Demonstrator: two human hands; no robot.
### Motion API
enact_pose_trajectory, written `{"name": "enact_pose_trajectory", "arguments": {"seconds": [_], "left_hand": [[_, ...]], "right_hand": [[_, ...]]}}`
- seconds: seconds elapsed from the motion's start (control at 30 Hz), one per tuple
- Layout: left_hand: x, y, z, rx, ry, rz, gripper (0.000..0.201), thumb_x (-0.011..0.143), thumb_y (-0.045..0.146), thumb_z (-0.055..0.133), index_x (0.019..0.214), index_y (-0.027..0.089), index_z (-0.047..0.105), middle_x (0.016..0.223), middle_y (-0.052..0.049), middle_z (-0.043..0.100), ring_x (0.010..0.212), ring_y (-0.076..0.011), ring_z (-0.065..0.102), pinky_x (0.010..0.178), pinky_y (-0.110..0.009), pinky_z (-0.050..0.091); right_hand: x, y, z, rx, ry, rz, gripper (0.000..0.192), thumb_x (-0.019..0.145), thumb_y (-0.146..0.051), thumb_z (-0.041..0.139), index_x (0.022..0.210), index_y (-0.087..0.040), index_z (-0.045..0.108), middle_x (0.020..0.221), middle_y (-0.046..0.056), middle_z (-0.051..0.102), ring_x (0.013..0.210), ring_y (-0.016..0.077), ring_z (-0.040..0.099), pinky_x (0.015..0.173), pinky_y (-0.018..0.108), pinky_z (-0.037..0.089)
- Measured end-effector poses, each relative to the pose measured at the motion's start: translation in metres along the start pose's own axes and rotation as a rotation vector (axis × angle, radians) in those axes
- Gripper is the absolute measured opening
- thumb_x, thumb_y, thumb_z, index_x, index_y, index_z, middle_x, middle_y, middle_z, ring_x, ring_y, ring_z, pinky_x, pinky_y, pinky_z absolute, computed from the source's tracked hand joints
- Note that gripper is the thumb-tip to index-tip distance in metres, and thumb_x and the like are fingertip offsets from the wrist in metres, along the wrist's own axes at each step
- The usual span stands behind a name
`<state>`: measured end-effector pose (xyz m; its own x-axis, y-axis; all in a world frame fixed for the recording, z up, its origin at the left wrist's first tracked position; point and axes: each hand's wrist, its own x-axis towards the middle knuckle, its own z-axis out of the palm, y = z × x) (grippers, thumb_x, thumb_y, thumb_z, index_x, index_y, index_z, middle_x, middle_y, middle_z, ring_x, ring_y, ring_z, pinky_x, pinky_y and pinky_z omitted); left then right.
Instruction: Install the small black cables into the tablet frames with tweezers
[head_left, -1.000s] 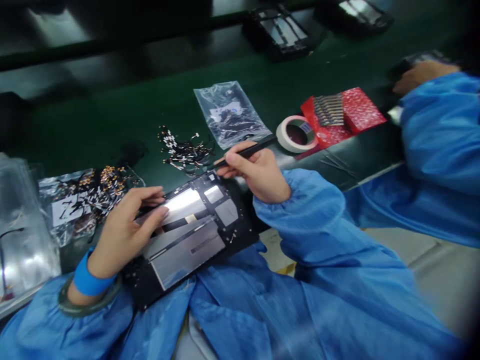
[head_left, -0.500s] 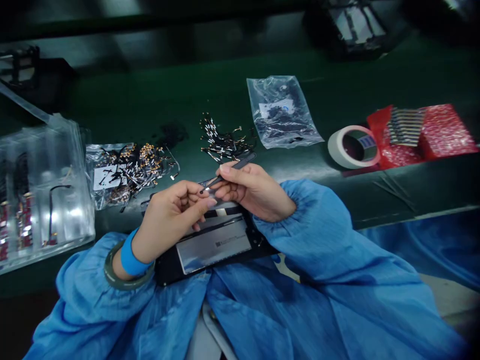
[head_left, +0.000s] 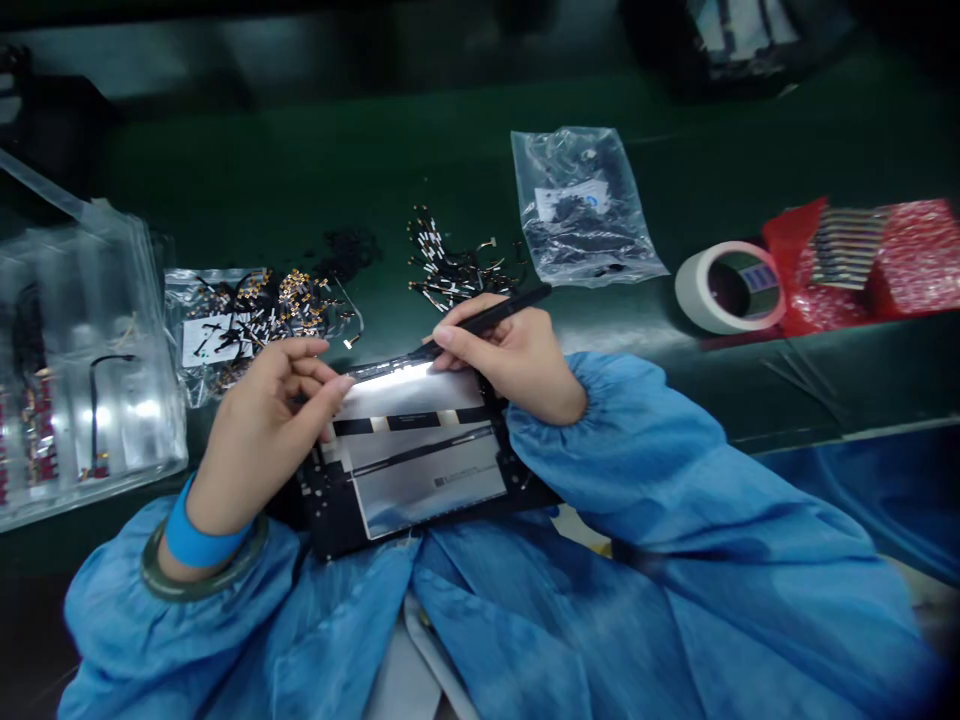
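Observation:
An opened black tablet frame (head_left: 420, 470) with silver metal panels lies at the near edge of the green bench, partly over my lap. My right hand (head_left: 517, 355) grips black tweezers (head_left: 487, 318), their tips touching the frame's far edge. My left hand (head_left: 262, 430) rests on the frame's left side, thumb and fingers pressing the bright silver panel. Whether it pinches a small part I cannot tell. Both arms wear blue sleeves; the left wrist has a blue band and a green bangle.
A loose pile of small flex cables (head_left: 457, 265) lies just beyond the frame. A bag of cable parts (head_left: 247, 315) sits at left, a clear plastic tray (head_left: 75, 380) further left. A clear bag (head_left: 581, 205), a tape roll (head_left: 727, 288) and red packets (head_left: 862, 260) lie at right.
My hands were together above the frame, tweezers at my left fingertips. Now they have parted: the left hand lies on the frame's left side, the tweezers' tips at its far edge.

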<state>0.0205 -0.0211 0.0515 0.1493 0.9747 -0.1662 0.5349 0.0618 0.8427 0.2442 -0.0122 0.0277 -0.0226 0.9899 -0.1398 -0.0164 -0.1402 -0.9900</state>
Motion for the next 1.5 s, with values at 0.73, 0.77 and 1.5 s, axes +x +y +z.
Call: {"name": "enact_pose_trajectory", "arguments": {"seconds": [0.73, 0.77, 1.5], "left_hand": [[-0.034, -0.067, -0.09, 0.584, 0.775, -0.134, 0.02, 0.079, 0.03, 0.063, 0.091, 0.014, 0.066, 0.077, -0.003, 0.062, 0.067, -0.0146, 0.057, 0.07, -0.03, 0.048], [-0.034, -0.074, -0.099, 0.641, 0.802, -0.157, 0.022, 0.079, 0.029, 0.063, 0.093, 0.013, 0.066, 0.081, -0.004, 0.062, 0.072, -0.0164, 0.057, 0.075, -0.033, 0.048], [-0.031, -0.041, -0.052, 0.081, 0.64, -0.021, 0.02, 0.08, 0.039, 0.063, 0.085, 0.02, 0.064, 0.065, 0.002, 0.062, 0.062, -0.0124, 0.06, 0.065, -0.026, 0.051]], "right_hand": [[-0.006, 0.007, 0.003, -0.169, 0.183, -0.074, 0.023, 0.075, -0.042, 0.072, 0.072, -0.02, 0.063, 0.062, 0.001, 0.069, 0.054, 0.0166, 0.068, 0.052, 0.028, 0.057], [-0.006, 0.007, 0.003, -0.179, 0.181, -0.079, 0.024, 0.074, -0.043, 0.072, 0.072, -0.021, 0.064, 0.062, 0.001, 0.069, 0.054, 0.0171, 0.068, 0.052, 0.029, 0.057], [-0.022, -0.017, 0.007, -0.233, -0.131, -0.456, 0.015, 0.088, -0.022, 0.056, 0.096, -0.023, 0.068, 0.104, 0.004, 0.071, 0.089, 0.0152, 0.067, 0.07, 0.027, 0.054]]}}
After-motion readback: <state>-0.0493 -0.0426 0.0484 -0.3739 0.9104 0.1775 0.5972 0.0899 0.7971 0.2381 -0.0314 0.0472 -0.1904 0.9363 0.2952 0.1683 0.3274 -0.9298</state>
